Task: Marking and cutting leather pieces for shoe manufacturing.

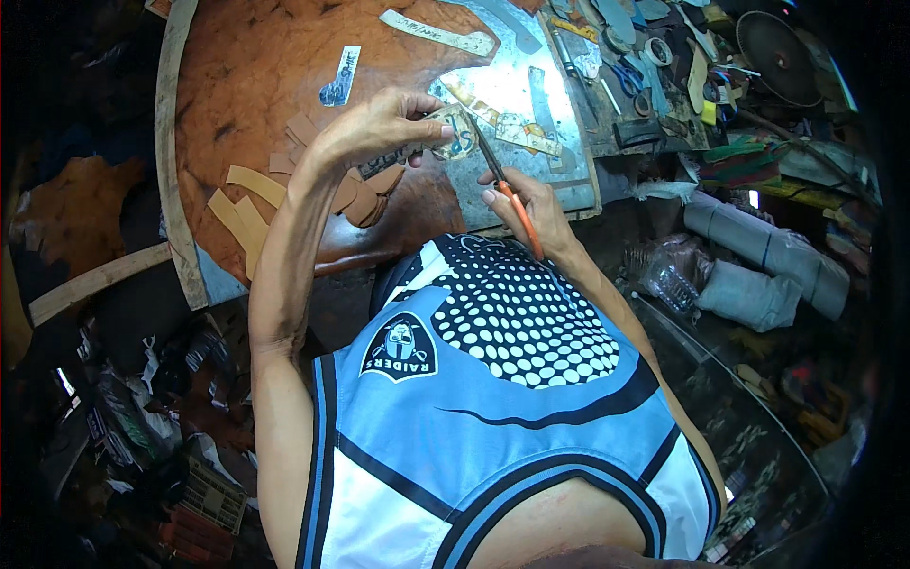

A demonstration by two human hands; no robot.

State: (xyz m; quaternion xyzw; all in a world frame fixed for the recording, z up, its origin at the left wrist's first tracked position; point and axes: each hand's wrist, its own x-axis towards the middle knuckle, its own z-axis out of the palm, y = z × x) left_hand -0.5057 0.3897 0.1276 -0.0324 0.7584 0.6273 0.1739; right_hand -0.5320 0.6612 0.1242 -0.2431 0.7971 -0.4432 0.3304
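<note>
My left hand is closed, with thumb and fingers pinching a small marked pattern piece above the worktable. My right hand grips a pair of scissors by their orange handles. Their dark blades point away from me and lie along the right edge of the piece; whether they bite into it I cannot tell. Below my left wrist lies a pile of brown leather pieces. Several tan strips lie left of my forearm. A large brown leather hide covers much of the table.
A white-and-blue pattern piece and a long curved pattern lie on the hide. Another marked pattern rests on the shiny metal sheet. Blue-handled scissors and a tape roll sit far right. Wrapped rolls lie beyond the table's right edge.
</note>
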